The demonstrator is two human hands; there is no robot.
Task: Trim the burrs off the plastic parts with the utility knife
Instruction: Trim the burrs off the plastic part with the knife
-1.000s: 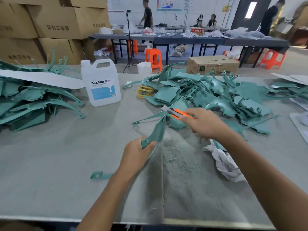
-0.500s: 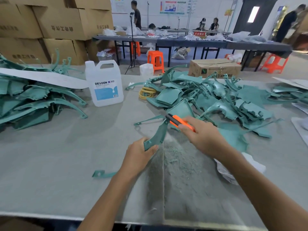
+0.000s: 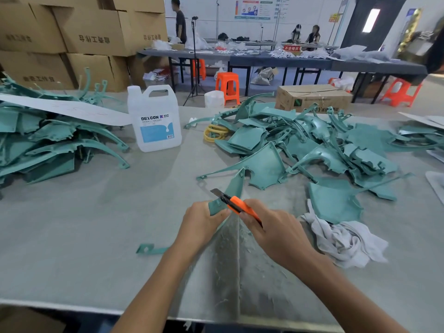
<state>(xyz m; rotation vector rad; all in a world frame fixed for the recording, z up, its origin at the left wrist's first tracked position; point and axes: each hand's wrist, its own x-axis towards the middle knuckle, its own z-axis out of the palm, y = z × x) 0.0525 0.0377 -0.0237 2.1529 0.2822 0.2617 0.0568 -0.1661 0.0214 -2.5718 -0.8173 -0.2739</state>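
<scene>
My left hand (image 3: 201, 224) grips the near end of a long curved teal plastic part (image 3: 234, 186) that rises up and away over the table. My right hand (image 3: 274, 227) holds an orange utility knife (image 3: 236, 204), its blade out and lying against the part just above my left thumb. A heap of teal plastic parts (image 3: 312, 145) lies beyond my hands to the right. Another stack of teal parts (image 3: 48, 143) fills the left side. Fine shavings (image 3: 230, 251) litter the table below my hands.
A white DEXCON jug (image 3: 155, 118) stands at the middle left. A crumpled white rag (image 3: 343, 241) lies right of my right hand. A small teal piece (image 3: 150, 249) lies left of my left forearm. Yellow rings (image 3: 213, 133) and cardboard boxes (image 3: 312, 97) sit farther back. People work at far tables.
My right hand has drawn the knife down along the part toward me, from its far upper end to just above my left hand. The left hand keeps its grip.
</scene>
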